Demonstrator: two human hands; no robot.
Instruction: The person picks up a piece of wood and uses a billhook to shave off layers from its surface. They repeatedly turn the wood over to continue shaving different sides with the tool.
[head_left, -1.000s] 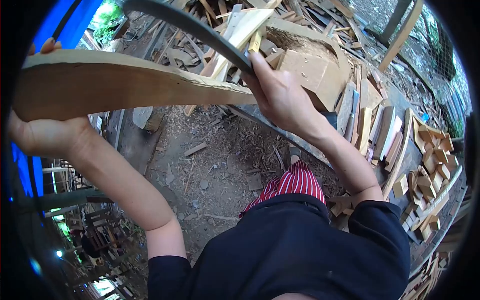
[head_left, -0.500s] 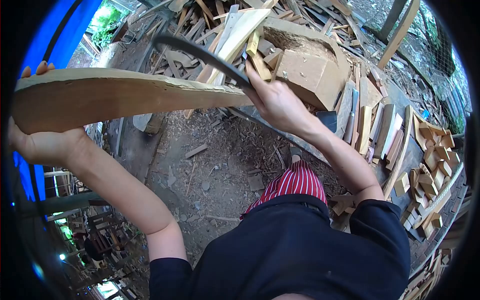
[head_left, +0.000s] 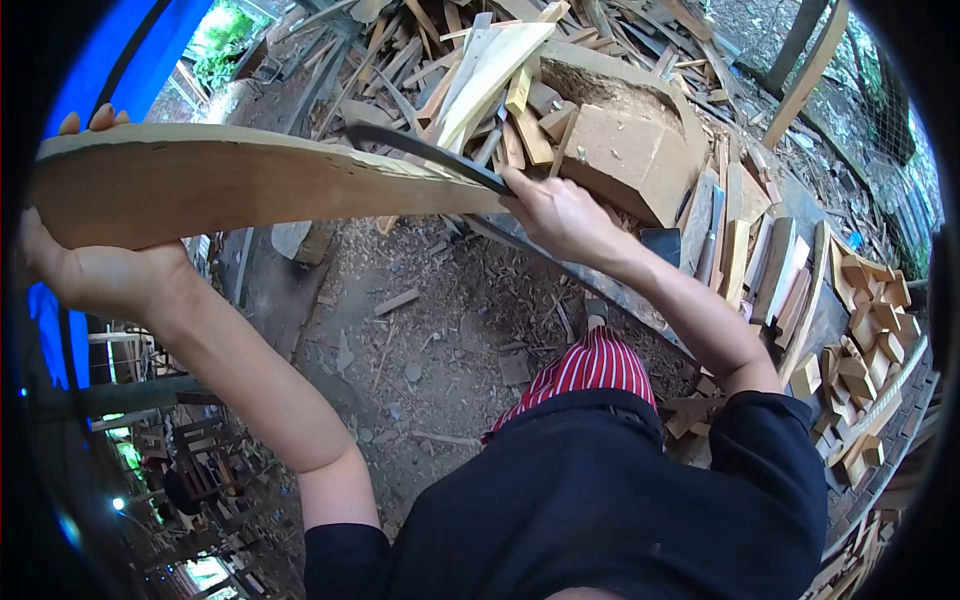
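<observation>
A long curved board (head_left: pixel 250 190) spans the left and middle of the view, broad at its left end and narrow at its right. My left hand (head_left: pixel 110 275) grips the broad end, thumb side below and fingertips over the top edge. In my right hand (head_left: pixel 565 215) is the handle end of a dark, long-bladed tool (head_left: pixel 425 150). The blade lies along the upper edge of the board near its narrow end, where the wood looks rough and pale. Whether blade and wood touch is hard to tell.
A carved wooden block (head_left: pixel 635 150) sits on a bench beyond my right hand, among heaped offcuts (head_left: pixel 400 70). Stacked wood pieces (head_left: pixel 865 350) lie at the right. Chips cover the ground (head_left: pixel 400 350). A blue tarp (head_left: pixel 100 60) hangs at the upper left.
The tool's blade has come down onto or close to the board's upper edge. My right hand has shifted slightly right and down, with its fingers curled round the handle end.
</observation>
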